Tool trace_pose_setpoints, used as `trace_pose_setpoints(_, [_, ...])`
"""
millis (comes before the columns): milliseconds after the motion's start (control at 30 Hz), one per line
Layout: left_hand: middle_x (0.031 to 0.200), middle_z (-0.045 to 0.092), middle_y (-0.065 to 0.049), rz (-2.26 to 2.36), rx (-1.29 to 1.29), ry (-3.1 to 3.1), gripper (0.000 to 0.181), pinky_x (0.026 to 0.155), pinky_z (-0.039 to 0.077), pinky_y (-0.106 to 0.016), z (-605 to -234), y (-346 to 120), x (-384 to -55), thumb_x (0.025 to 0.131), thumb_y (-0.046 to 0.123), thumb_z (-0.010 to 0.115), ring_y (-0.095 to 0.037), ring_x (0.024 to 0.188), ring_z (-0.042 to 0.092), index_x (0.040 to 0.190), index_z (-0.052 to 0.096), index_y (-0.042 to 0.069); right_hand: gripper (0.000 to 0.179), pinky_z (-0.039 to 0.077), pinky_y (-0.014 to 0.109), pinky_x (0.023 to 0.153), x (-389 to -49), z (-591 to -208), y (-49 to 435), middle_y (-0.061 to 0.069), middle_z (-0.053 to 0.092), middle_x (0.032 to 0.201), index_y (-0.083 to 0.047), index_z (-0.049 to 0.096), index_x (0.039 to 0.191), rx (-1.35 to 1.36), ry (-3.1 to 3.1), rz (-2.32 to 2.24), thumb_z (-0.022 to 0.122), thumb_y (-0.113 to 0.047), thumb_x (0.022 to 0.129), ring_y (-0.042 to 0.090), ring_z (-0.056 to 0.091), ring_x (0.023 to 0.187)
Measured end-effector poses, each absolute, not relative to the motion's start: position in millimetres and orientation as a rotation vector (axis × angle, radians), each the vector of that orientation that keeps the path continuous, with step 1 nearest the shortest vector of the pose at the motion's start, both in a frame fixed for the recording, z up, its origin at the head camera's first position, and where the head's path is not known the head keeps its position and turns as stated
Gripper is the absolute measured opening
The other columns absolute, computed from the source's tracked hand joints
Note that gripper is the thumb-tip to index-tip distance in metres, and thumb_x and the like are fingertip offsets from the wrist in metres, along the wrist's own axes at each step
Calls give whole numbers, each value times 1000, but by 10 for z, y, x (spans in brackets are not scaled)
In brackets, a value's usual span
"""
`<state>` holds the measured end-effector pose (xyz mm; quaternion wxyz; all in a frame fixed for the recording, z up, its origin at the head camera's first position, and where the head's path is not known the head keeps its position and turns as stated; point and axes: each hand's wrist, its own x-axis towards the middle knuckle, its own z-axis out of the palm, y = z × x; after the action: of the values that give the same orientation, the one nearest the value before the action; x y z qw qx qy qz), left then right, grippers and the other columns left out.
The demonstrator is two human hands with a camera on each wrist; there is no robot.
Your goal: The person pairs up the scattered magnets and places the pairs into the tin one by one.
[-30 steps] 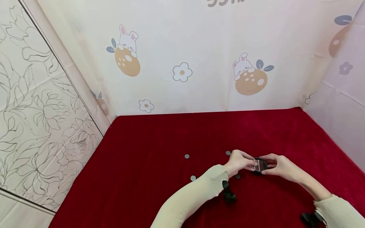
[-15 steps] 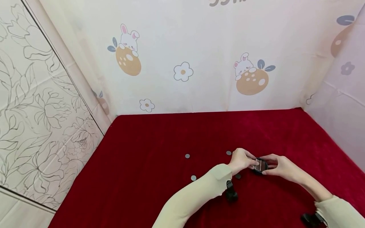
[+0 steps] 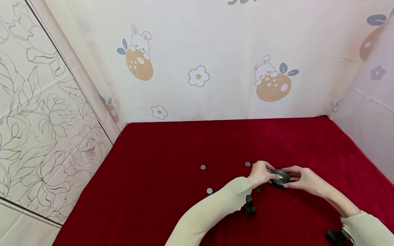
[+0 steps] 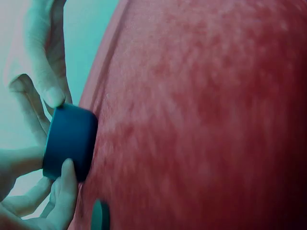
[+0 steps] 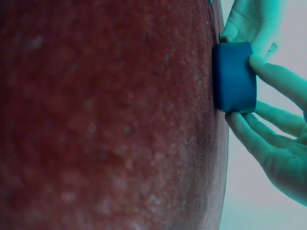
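Note:
A small round dark dish (image 3: 282, 180) with a shiny grey inside stands on the red cloth, between both hands. My left hand (image 3: 261, 173) pinches its left rim, the thumb laid over the edge. From the right, my right hand (image 3: 306, 180) grips the dish between thumb and fingers. The left wrist view shows the dish's smooth outer wall (image 4: 71, 141) with fingers on both sides. In the right wrist view, the same dish (image 5: 235, 79) sits low against the cloth. A flat disc (image 3: 258, 189) lies partly hidden by the left wrist.
More flat grey discs lie on the red cloth (image 3: 160, 153): a far left disc (image 3: 203, 167), a nearer disc (image 3: 209, 191) and a disc beyond the left hand (image 3: 247, 164). A printed curtain (image 3: 221, 99) stands behind the table. Black cameras hang at both wrists.
The dish's top showed brown panels divided by light lines; now a round, shiny grey inside shows. The left hand has shifted slightly right. The right hand keeps its hold.

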<state>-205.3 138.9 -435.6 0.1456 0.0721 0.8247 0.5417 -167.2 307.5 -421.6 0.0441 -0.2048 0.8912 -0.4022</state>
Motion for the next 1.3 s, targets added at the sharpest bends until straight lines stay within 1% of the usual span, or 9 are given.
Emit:
trace_pose_setpoints(200, [65,62,0,1549,254,2368,13,46,46,-19,-4365,1344,-2067,71,7,73,-10,47,57,83,68,5,49,48,17,65,-1670,-4212,3073,21,57,102,10,54,109,-626,2739,-1213,73,-13,71,-2,57,83])
trace_pose_setpoints(433, [69,59,5,1456,379,2335,13,51,45,-18,-4327,1183,-2101,75,11,70,-8,54,56,88,67,8,51,49,20,65,-1664,-4129,3033,22,56,103,11,52,111,-634,2739,-1158,73,-13,72,3,58,82])
trace_pose_setpoints(633, [74,59,8,1300,489,2390,15,57,44,-17,-4276,1032,-2085,79,18,67,-4,63,53,92,66,11,48,48,21,65,-1638,-4077,2985,16,56,102,8,54,110,-657,2823,-1083,73,-15,72,3,57,83])
trace_pose_setpoints(733, [77,61,9,1199,581,2439,16,62,42,-15,-4240,949,-2075,80,20,66,-1,67,51,93,67,12,46,47,19,66,-1625,-4063,2956,13,57,101,4,57,108,-682,2931,-992,74,-17,71,2,54,85])
trace_pose_setpoints(800, [78,61,9,1150,642,2460,17,62,41,-14,-4233,894,-2070,80,21,66,0,68,52,95,66,12,45,45,18,67,-1617,-4053,2932,10,57,101,2,58,107,-693,3002,-921,74,-19,71,3,53,85])
trace_pose_setpoints(933, [81,62,9,1081,742,2482,18,61,41,-12,-4223,791,-2066,81,22,65,1,70,52,97,66,12,43,44,17,68,-1599,-4027,2868,9,58,101,-1,60,106,-724,3082,-853,75,-20,70,10,53,85])
trace_pose_setpoints(1000, [82,62,9,1055,777,2481,19,60,41,-11,-4214,738,-2068,81,22,64,1,71,52,97,66,12,42,44,16,68,-1587,-4016,2829,9,58,100,-1,61,105,-752,3109,-855,75,-17,69,13,53,85])
trace_pose_setpoints(1233, [89,61,8,1001,835,2480,20,61,41,-11,-4142,494,-2055,83,22,63,1,76,54,100,64,12,41,39,9,72,-1557,-3993,2678,6,57,101,-3,61,105,-834,3156,-889,75,-13,68,5,49,89])
trace_pose_setpoints(1300, [91,61,8,995,850,2487,21,62,42,-12,-4126,407,-2044,83,23,63,1,76,54,101,64,11,40,37,7,73,-1548,-3986,2633,4,57,101,-4,61,104,-861,3149,-906,75,-12,68,6,49,89])
